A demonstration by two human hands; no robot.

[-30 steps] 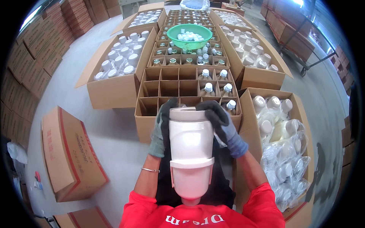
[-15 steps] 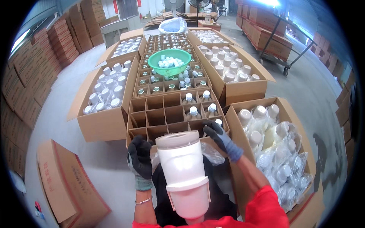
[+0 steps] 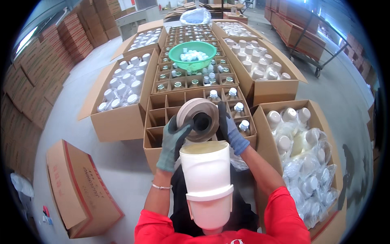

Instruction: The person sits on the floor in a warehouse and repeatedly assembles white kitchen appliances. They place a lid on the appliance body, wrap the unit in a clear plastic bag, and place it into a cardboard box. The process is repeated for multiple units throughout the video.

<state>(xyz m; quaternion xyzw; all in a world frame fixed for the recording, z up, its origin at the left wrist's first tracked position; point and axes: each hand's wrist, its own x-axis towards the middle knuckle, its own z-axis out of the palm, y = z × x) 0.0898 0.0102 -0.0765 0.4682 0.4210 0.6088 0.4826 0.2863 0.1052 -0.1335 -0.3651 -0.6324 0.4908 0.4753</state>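
Observation:
A round pinkish-beige lid (image 3: 197, 105) with a dark centre is tipped up above a white cylindrical container (image 3: 205, 166), whose open threaded mouth faces me. My left hand (image 3: 174, 142), in a grey-and-black glove, grips the lid's left side. On the opposite edge, my gloved right hand (image 3: 230, 130) holds it, its fingertips partly hidden. The container rests between my forearms, over my dark trousers. Just behind the lid, a divided carton (image 3: 152, 151) holds several white-capped bottles (image 3: 239, 106) along its back and right.
Further cartons of glass bottles continue behind, with a green bowl (image 3: 174, 53) of white caps on them. Boxes of plastic-wrapped containers (image 3: 122, 87) flank them, one (image 3: 264, 106) beside my right arm. A loose carton (image 3: 81, 187) lies left; stacked boxes (image 3: 36, 81) and a trolley (image 3: 317, 61) stand farther out.
The lid, earlier seated on the container, is now off and tilted upright above it, exposing the mouth. Both hands have come together on the lid.

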